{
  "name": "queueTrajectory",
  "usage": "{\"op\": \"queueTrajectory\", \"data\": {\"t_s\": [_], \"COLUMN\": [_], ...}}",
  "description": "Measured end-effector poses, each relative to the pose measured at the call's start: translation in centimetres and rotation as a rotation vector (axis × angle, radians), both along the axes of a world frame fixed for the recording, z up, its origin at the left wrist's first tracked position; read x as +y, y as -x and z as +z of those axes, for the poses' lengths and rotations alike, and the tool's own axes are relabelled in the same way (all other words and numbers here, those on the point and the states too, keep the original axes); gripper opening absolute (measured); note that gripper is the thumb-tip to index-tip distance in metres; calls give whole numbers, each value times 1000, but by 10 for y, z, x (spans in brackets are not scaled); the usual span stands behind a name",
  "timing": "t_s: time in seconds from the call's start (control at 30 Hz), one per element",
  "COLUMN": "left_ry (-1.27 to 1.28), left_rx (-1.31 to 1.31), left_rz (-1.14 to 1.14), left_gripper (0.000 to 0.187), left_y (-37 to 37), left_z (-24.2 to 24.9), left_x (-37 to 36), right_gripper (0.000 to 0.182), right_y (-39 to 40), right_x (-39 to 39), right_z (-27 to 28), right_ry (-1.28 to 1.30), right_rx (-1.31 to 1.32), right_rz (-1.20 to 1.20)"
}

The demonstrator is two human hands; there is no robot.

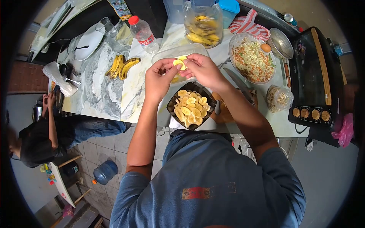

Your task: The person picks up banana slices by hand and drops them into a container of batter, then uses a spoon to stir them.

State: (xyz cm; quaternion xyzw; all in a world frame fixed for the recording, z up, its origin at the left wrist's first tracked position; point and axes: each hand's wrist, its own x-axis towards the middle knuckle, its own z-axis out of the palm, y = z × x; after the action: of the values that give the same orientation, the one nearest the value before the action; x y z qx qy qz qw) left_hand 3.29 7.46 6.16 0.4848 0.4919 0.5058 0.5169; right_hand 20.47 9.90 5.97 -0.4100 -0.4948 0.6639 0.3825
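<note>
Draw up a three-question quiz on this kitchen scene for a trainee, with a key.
1. True or false: the black square bowl of banana slices stands nearer the person's body than the clear rectangular plastic container.
2. Where does the brown oval egg rest? A) beside the whole bananas; B) on the shredded vegetables; C) on the white plate.
3. Fill in: the clear plastic bottle has a ____ cap.

Key: 1 true; 2 B; 3 red.

can't really read any text here tbh. the red label (146, 39) on the plastic bottle (142, 32) has white lettering but it's too small, and the shirt print (208, 191) is too blurry to make out.
</note>
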Motion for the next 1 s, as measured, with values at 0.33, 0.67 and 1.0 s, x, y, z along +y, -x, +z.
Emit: {"op": "queueTrajectory", "data": {"t_s": [0.33,0.67,1.0], "left_ry": [12,-92,-128], "left_rx": [-24,537,433], "left_rz": [102,160,144], "left_gripper": [21,25,26], "left_y": [5,31,36], "left_z": [2,-9,-15], "left_x": [4,13,-2], "right_gripper": [28,41,35], "right_y": [-4,-20,-34], "right_x": [8,27,1], "right_z": [6,6,20], "right_ry": [-91,-230,-360], "right_rx": [-154,-539,-586], "right_rz": [-133,-122,-132]}}
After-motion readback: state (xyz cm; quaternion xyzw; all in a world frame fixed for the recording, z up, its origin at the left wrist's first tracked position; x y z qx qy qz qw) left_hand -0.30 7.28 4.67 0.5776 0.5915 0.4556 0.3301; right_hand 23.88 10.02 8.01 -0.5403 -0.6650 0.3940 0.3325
